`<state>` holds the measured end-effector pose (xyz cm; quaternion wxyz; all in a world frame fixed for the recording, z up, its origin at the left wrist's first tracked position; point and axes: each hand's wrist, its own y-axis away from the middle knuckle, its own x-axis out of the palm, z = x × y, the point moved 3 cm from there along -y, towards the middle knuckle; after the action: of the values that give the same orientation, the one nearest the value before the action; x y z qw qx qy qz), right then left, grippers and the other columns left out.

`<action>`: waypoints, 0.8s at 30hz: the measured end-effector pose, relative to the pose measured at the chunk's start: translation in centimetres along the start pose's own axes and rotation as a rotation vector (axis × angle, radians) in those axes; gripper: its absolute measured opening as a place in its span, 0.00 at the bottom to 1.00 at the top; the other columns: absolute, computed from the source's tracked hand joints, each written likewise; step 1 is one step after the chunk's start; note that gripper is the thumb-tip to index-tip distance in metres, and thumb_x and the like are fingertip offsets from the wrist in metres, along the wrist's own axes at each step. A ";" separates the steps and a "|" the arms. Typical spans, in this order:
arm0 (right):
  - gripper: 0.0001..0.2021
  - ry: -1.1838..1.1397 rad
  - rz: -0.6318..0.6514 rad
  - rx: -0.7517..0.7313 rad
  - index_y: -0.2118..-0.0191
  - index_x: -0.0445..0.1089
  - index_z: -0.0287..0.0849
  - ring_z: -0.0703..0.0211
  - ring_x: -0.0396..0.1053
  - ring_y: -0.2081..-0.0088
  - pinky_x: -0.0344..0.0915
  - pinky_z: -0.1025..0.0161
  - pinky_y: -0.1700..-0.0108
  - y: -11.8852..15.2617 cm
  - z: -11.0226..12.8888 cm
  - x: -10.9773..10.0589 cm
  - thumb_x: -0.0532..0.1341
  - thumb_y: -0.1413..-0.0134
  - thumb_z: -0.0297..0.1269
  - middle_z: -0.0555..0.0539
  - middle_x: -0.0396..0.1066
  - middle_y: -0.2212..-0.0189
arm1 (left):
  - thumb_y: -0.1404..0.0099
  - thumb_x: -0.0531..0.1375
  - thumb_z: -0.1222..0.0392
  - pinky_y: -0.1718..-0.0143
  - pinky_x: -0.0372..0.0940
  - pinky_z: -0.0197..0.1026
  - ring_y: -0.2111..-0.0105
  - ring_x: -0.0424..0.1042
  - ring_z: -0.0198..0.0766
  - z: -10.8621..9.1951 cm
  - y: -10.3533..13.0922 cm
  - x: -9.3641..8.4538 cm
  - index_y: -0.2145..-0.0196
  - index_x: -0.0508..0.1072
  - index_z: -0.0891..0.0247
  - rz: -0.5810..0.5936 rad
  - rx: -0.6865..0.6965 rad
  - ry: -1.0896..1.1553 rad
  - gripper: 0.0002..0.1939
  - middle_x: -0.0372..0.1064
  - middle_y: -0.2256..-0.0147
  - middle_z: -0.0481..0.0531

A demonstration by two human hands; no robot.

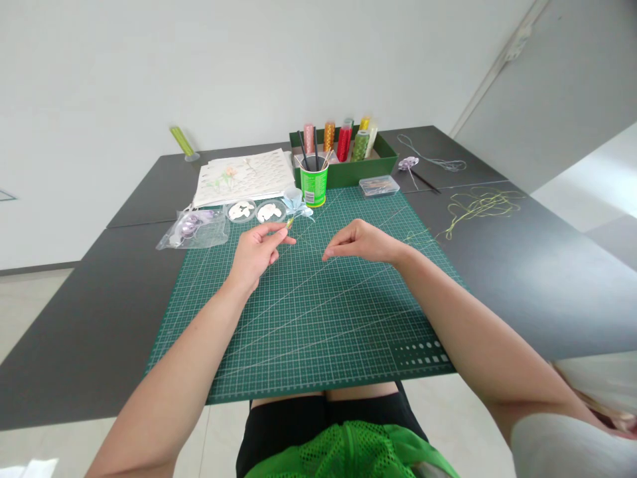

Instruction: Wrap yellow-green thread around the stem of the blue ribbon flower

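Between the thumb and index finger of my left hand (259,251) is the yellow-green wrapped stem of a small pale blue flower (297,202), its petals tilted away from me. My right hand (359,240) hovers over the green cutting mat (318,318), to the right of the left hand, its fingertips pinched together and pointing left. Whatever those fingertips may hold is too small to make out. Yellow-green thread (480,207) lies in a loose tangle on the right of the table, with a strand reaching the mat near my right wrist.
A green cup (314,186) with sticks stands before a green box (348,174) of thread spools. Also around are a clear case (379,186), white pieces in round dishes (241,211), a plastic bag (199,229), papers (243,176) and a purple flower (408,163).
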<state>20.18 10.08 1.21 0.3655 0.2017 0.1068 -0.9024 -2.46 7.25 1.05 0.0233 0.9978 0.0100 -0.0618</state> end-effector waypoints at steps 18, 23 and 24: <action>0.08 -0.299 -0.155 -0.100 0.67 0.83 0.42 0.62 0.74 0.70 0.68 0.66 0.68 0.5 2.5 0.5 0.71 0.49 0.41 0.48 0.80 0.73 | 0.36 0.63 0.52 0.84 0.49 0.33 0.85 0.55 0.26 1.3 1.9 3.0 0.62 0.78 0.65 0.610 -0.193 -0.277 0.13 0.81 0.67 0.55; 0.11 -0.275 -0.199 -0.062 0.67 0.84 0.42 0.61 0.73 0.70 0.67 0.66 0.71 0.4 2.4 0.5 0.71 0.51 0.45 0.48 0.78 0.76 | 0.38 0.62 0.54 0.84 0.49 0.32 0.85 0.55 0.26 0.8 2.4 3.4 0.61 0.78 0.64 0.637 -0.184 -0.290 0.12 0.80 0.68 0.54; 0.12 -0.264 -0.206 -0.050 0.67 0.84 0.42 0.61 0.73 0.70 0.67 0.66 0.71 0.3 2.3 0.5 0.71 0.51 0.45 0.48 0.78 0.76 | 0.38 0.62 0.54 0.84 0.49 0.32 0.85 0.55 0.26 0.7 2.4 3.5 0.62 0.78 0.64 0.643 -0.179 -0.291 0.12 0.80 0.68 0.54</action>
<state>19.42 8.73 3.06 0.2868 0.0601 0.1003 -0.9508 0.97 4.86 0.02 0.1297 0.9247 -0.3024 -0.1914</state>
